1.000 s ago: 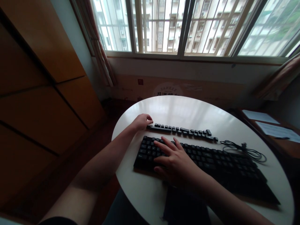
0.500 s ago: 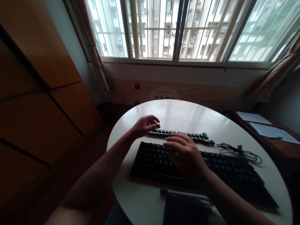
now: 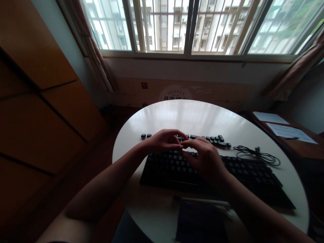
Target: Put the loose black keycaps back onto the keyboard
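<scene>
In the head view my left hand (image 3: 168, 140) is closed, with its thumb and fingertips pinched together above the back edge of the black keyboard (image 3: 167, 180). My right hand (image 3: 204, 155) comes in from the other side, its fingers curled and closed. The fingertips of both hands meet over the keyboard's upper rows. Whatever is between them is too small and dark to make out. Behind the keyboard lies a row of loose black keycaps (image 3: 220, 138), partly covered by my hands. Two keycaps (image 3: 143, 136) sit at the row's left end.
The keyboard rests on a white round table (image 3: 131, 125). A coiled black cable (image 3: 263, 157) lies at the right. Near the front edge are a dark flat item (image 3: 199, 221) and a pale rod (image 3: 210, 201). Papers (image 3: 291, 132) lie on a side desk, below the window.
My left hand has moved right and slightly down, from the keycap row to my right hand's fingertips. My right hand has stayed over the keyboard. The view has tilted a little downward.
</scene>
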`<state>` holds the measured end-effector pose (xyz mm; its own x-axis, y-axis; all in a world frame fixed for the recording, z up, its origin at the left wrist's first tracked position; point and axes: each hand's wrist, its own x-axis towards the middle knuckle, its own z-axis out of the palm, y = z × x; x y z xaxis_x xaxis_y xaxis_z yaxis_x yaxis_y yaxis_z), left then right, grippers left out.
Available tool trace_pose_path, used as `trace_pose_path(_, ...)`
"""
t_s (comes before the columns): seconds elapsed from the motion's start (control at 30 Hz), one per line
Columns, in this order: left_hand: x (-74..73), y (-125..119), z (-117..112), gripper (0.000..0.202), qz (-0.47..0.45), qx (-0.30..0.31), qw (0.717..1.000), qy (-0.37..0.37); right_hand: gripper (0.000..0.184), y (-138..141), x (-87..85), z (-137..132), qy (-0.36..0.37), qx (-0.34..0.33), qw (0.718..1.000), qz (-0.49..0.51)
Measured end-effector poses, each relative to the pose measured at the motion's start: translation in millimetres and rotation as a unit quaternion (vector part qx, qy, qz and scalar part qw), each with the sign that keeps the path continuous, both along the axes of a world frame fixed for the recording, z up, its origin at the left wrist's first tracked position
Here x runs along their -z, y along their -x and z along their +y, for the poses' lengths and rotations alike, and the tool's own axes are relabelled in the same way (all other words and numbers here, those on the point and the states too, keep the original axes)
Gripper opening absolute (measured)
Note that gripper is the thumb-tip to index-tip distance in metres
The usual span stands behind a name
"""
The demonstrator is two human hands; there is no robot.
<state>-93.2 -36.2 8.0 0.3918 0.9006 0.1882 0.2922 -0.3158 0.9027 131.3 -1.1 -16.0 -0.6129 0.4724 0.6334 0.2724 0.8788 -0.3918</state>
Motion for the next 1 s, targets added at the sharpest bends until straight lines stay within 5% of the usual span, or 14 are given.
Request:
trace_pose_path(0.27,1.2,2,-1,0.045,0.064,0.019,0.997,-0.04,0.013,-3,-2.5,-9,0.042,-0.002,0.997,-0.058)
trace_pose_path(0.37,2.7,14,3,0.043,0.082,-0.119,0.981,-0.133,0.011,-2,-3.3,-19,0.089,-0.029,0.992,-0.083)
trace_pose_path(0.47,4.3,34,9,0.048,0.072,-0.28,0.931,-0.22,0.01,1,0.0,-29,0.141,-0.062,0.982,-0.111)
trace_pose_path(0.63,6.4,64,16,0.049,0.044,-0.409,0.869,-0.275,0.01,9,8.7,-38,0.172,-0.061,0.97,-0.162)
trace_pose_path(1.0,12.1,68,19,0.05,0.048,-0.383,0.885,-0.258,0.007,10,16.6,-41,0.125,-0.056,0.976,-0.171)
